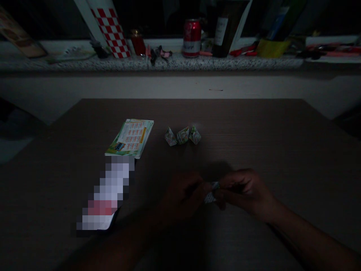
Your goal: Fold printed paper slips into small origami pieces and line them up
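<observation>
Between my two hands is a small piece of folded printed paper (210, 197), pale with dark print and some green. My left hand (184, 194) pinches its left side. On the right side, the thumb and fingers of my right hand (246, 194) are closed on the same paper. My fingers cover much of it, and dim light hides the finer folds. Beyond my hands, three small folded paper pieces stand in a row on the table: a left one (170, 136), a middle one (183, 135) and a right one (195, 136).
Left of my hands lies a stack of printed calendar cards (131, 137). A phone with a blurred-out screen (111, 192) lies just nearer to me. Along the granite sill (169, 64) behind the table (254, 124) stand a red can (192, 37), a checkered tube (113, 32) and a dark bottle (222, 35).
</observation>
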{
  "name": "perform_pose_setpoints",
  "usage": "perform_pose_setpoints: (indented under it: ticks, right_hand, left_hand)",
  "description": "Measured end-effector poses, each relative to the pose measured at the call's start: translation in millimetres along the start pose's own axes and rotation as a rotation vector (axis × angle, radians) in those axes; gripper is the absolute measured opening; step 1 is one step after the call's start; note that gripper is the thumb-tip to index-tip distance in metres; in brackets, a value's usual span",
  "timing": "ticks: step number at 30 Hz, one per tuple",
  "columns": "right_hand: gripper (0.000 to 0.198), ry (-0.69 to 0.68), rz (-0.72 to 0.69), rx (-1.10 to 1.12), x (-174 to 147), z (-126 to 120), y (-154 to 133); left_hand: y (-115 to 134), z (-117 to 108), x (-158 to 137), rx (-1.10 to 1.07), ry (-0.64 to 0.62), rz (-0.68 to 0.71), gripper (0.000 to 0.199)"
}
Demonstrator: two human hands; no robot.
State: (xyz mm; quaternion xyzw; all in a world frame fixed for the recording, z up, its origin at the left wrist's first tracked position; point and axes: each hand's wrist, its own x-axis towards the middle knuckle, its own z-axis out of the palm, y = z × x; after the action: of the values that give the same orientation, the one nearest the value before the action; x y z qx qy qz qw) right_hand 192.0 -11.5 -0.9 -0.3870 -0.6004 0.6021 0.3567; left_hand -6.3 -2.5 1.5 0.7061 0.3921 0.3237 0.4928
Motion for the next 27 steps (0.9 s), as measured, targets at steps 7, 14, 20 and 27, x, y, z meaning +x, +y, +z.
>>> perform_pose_setpoints:
  ticks: [7, 14, 20, 27]
  right_hand:
    - [0.016, -0.019, 0.030, 0.119, -0.6, 2.0, 0.2]
    - [0.025, -0.024, -0.030, 0.042, 0.0, 7.1, 3.2]
    - [0.030, 0.054, -0.043, -0.004, -1.5, 5.2, 6.3]
    - [0.029, 0.043, -0.068, 0.009, -2.7, 5.5, 13.1]
  left_hand:
    - [2.9, 1.6, 0.0, 0.033, -0.021, 0.062, 0.037]
    - [0.3, 1.6, -2.6, 0.047, 0.086, 0.066, 0.034]
    - [-4.0, 2.6, 0.4, -0.039, 0.046, -0.019, 0.036]
    - [-6.8, 2.0, -0.5, -0.255, -0.040, -0.101, 0.032]
